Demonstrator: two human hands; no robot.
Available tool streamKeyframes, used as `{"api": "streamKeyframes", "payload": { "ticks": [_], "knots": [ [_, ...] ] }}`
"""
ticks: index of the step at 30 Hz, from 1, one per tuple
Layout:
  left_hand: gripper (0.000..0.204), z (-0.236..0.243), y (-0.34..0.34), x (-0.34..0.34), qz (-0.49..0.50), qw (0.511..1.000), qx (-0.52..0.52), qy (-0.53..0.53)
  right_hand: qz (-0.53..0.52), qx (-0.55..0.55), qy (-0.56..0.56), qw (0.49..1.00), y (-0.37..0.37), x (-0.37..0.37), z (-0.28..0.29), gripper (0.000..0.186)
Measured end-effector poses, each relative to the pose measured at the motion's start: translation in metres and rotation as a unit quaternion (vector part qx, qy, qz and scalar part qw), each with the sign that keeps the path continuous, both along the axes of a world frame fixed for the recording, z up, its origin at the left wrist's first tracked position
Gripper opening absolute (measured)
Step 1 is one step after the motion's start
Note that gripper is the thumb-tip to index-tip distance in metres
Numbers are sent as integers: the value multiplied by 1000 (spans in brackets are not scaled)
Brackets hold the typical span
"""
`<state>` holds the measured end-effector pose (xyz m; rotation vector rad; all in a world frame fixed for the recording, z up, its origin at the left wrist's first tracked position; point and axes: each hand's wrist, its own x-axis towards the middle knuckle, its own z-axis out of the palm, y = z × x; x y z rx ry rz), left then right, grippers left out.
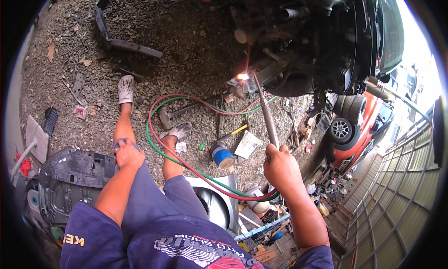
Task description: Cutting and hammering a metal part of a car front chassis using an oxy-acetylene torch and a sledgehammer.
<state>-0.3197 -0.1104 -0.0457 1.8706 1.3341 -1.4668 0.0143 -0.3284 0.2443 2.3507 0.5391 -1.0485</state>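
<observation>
My right hand (283,168) is closed round the handle of a gas torch (268,117), which points up and away from me. Near its tip a bright orange-white glow (242,76) burns at the metal under a dark, stripped vehicle (322,40). Red and green hoses (210,179) run from beside my right hand and loop across the gravel. My left hand (128,155) grips my left knee, fingers curled over the shorts. Smoke or glare blurs the exact spot where the flame meets the metal.
A bent metal bar (133,47) lies on the gravel at far left. Near my feet are a sledgehammer (165,117), a yellow-handled hammer (233,133) and a blue can (221,156). Black plastic panels (74,180) stand at left. Wheels (342,130) and an orange vehicle (364,134) are at right.
</observation>
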Motion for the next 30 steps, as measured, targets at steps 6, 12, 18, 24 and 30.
{"api": "streamKeyframes", "payload": {
  "ticks": [6,12,18,24,30],
  "knots": [
    [89,12,5,13,28,1000,-3,12,15,10,3,1000,1,4,-6,18],
    [89,0,4,1,6,1000,-2,1,16,2,7,1000,10,6,-9,19],
    [89,1,6,2,13,1000,-7,1,18,-8,9,1000,17,8,-15,20],
    [90,1,9,1,17,1000,-14,2,27,-9,10,1000,20,11,-25,21],
    [89,-2,8,-3,12,1000,-6,-4,37,-10,10,999,21,14,-34,23]
  ]
}}
